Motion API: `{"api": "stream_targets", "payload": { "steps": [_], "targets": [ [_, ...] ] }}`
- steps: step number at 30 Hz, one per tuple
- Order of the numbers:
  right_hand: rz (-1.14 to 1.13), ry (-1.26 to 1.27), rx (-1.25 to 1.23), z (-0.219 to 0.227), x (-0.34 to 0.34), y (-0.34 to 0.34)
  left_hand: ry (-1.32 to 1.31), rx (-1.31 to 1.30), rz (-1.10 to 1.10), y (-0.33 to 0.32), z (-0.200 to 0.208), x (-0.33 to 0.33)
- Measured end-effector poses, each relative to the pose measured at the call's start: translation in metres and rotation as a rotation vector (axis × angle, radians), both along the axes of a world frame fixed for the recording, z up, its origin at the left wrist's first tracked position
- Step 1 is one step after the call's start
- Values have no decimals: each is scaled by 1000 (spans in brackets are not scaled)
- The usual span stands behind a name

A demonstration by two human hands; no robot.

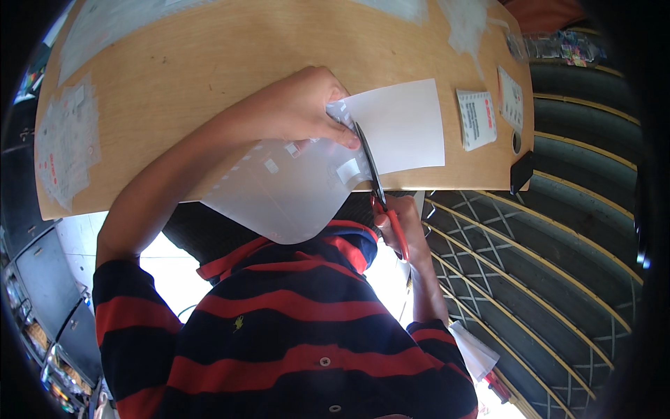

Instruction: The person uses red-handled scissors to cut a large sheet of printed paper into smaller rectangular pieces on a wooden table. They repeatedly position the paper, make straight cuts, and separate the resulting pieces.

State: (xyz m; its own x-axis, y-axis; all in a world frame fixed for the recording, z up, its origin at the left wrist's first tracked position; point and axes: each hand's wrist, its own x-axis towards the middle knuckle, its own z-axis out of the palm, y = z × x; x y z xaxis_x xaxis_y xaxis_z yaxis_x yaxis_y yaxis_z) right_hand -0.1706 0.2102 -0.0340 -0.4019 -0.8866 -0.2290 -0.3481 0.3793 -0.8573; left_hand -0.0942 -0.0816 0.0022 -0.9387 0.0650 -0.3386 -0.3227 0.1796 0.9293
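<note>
My left hand (317,112) reaches across the wooden table with its fingers closed on the upper edge of a translucent plastic sheet (279,199). The sheet droops over the table's front edge toward my striped shirt. Just right of those fingers, a blank white paper (405,126) lies partly against the sheet; how the two overlap is hard to see. My right hand (412,216) is wrapped round the red handles of a pair of scissors (373,167) at the front edge. The dark blades point away from me, along the sheet's right edge and beside my left fingers.
Printed translucent sheets (66,153) lie at the table's left end, with more plastic sheets (125,31) at the far left. A printed white packet (477,120) and another printed piece (511,99) sit at the right. Dark steps with yellow edges (579,160) lie beyond the table.
</note>
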Motion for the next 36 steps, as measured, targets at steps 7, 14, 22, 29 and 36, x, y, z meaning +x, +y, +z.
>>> {"api": "stream_targets", "payload": {
  "steps": [7, 14, 22, 29, 36],
  "targets": [
    [-48, -87, 36, 0, 4, 3, 39, 67, -17, -7, -9, 4],
    [-7, 15, 57, 4, 0, -2, -2, 132, 8, -5, -9, 4],
    [62, 2, 88, 9, -18, 3, 81, 44, -17, -1, -4, 4],
    [76, 8, 75, 11, -21, 1, 54, 22, -28, -2, 0, 2],
    [62, -79, 104, 21, -14, -7, 60, -16, -63, -2, -3, 1]
  ]
}}
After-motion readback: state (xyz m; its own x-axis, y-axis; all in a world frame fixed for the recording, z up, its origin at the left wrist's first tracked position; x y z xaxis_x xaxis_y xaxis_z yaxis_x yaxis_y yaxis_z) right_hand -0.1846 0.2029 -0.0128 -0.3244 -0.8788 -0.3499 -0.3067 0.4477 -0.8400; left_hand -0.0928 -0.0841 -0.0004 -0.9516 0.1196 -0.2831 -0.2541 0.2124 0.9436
